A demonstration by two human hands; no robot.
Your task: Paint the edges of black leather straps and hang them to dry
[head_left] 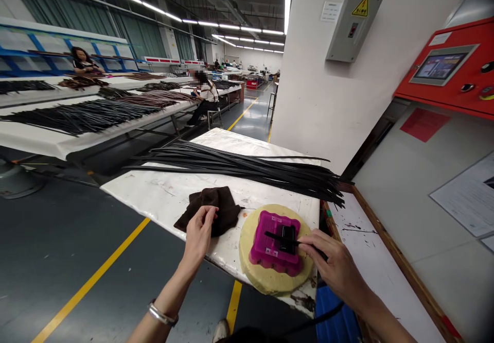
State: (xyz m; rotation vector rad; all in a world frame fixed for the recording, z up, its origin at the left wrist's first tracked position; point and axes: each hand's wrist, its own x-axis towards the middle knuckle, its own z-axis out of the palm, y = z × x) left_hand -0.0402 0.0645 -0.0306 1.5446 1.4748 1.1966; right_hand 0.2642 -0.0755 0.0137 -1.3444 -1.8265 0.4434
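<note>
In my right hand [335,263], closed at the right, is a black strap [275,236]. Its free end reaches left across a dark roller [287,238] set in a magenta plastic box [260,253]. Behind the hand, a dark length hangs down over the blue item. The box rests on a round, pale yellow wrapped pad [249,276]. My left hand [199,232] has its thumb and fingertips pinched together over a dark brown cloth [227,214]; whether they grip the cloth is unclear.
A bundle of long black straps [239,165] lies across the far side of the white table [162,199]. At right stand a red control panel [447,70] and a wood-edged white surface [366,235]. Two people sit at strap-covered tables [50,142] on the left.
</note>
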